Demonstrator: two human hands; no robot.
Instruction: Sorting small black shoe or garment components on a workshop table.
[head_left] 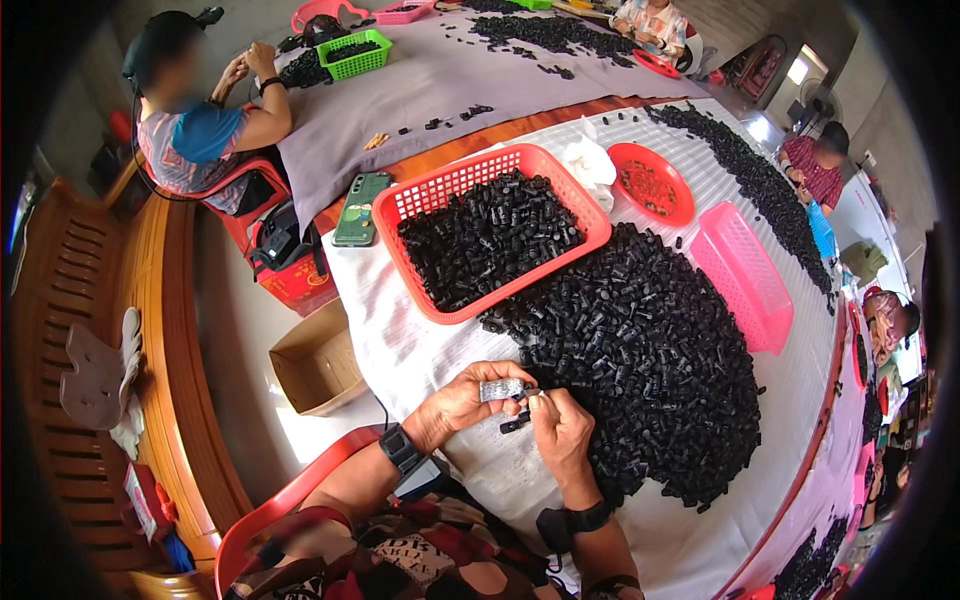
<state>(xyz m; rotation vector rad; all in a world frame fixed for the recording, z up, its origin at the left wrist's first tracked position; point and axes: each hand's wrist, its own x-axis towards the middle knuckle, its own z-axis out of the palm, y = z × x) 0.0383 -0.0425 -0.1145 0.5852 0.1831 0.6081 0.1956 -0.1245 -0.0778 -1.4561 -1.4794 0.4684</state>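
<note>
Two-handed, grasping silvery thing [500, 390] w/ L fingers [508, 371], bit [531, 392] w/ R fingers [541, 407]; prob. part-done, w/ basket [445, 316] loaded nr tabletop's [400, 345] far-L corner, big heap [650, 370] left.

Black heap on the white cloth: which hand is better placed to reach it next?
Probably the right hand: it is beside the black heap, while the left hand sits farther left. Both seem occupied, though, meeting close together.

Black pieces [650, 370], red basket [450, 182]

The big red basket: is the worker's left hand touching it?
Apart: the head view shows white tablecloth between the left hand and the red basket.
</note>
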